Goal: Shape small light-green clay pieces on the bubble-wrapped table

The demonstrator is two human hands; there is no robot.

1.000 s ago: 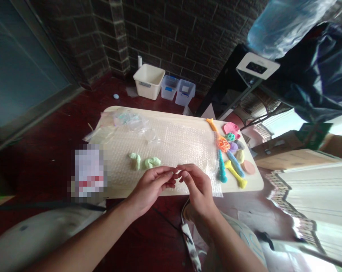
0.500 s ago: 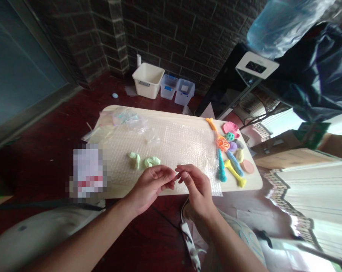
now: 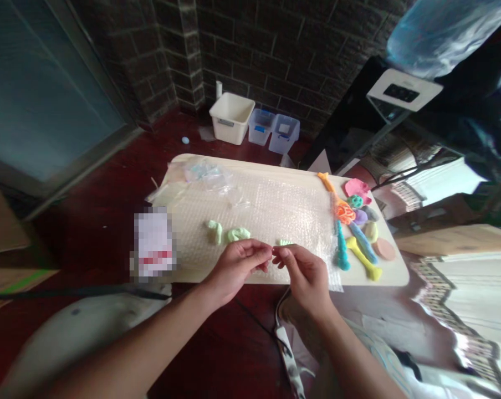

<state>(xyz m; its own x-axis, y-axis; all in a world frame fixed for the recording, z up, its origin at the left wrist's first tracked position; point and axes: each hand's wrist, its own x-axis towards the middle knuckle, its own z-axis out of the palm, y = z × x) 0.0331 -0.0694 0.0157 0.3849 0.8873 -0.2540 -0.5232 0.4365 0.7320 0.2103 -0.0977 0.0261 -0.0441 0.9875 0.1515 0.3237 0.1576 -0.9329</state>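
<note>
My left hand (image 3: 239, 270) and my right hand (image 3: 305, 275) meet fingertip to fingertip above the table's front edge. Both are closed in a pinch; whatever sits between the fingertips is too small or hidden to make out. Just beyond them, two pale green clay-like lumps, one bent (image 3: 214, 231) and one curled (image 3: 238, 234), lie on the bubble wrap (image 3: 292, 208). A small ridged green piece (image 3: 285, 242) shows behind my right hand, partly covered by it.
Colourful clay-like shapes crowd the table's right end, among them a yellow bone-like piece (image 3: 364, 259), a teal stick (image 3: 341, 246) and an orange swirl (image 3: 344, 212). Crumpled clear plastic bags (image 3: 213, 180) lie back left. Beyond, a cream bin (image 3: 234, 119) stands on the floor.
The scene has shifted right in view as my head turned. My right fingers have curled in closer to the left fingertips. The ridged green piece behind the right hand now shows.
</note>
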